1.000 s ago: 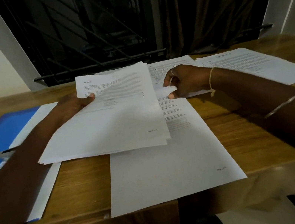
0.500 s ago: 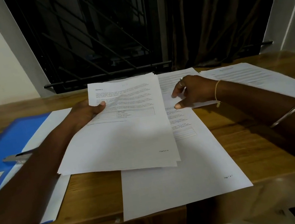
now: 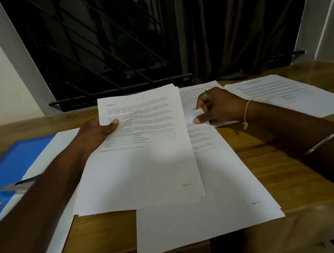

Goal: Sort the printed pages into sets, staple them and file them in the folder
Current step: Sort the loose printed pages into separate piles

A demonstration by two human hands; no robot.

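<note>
My left hand (image 3: 96,133) grips a stack of printed pages (image 3: 146,169) by its left edge, thumb on the top sheet, which reads "Section" and carries a table. The stack hovers just above the wooden table (image 3: 278,163). To its right, my right hand (image 3: 218,106) pinches the edge of a single page (image 3: 198,112) between thumb and forefinger. Under both lies a printed sheet (image 3: 210,218) that reaches the table's front edge. A blue folder (image 3: 3,171) lies open at the left with a metal stapler (image 3: 19,186) on it.
Another printed sheet (image 3: 288,92) lies at the back right of the table. White paper (image 3: 55,233) rests in the folder under my left forearm. A barred window (image 3: 104,48) and a dark curtain (image 3: 233,27) stand behind the table.
My head has tilted up, so the table sits lower in the view. Both hands keep their hold; the stack has shifted slightly towards my right hand.
</note>
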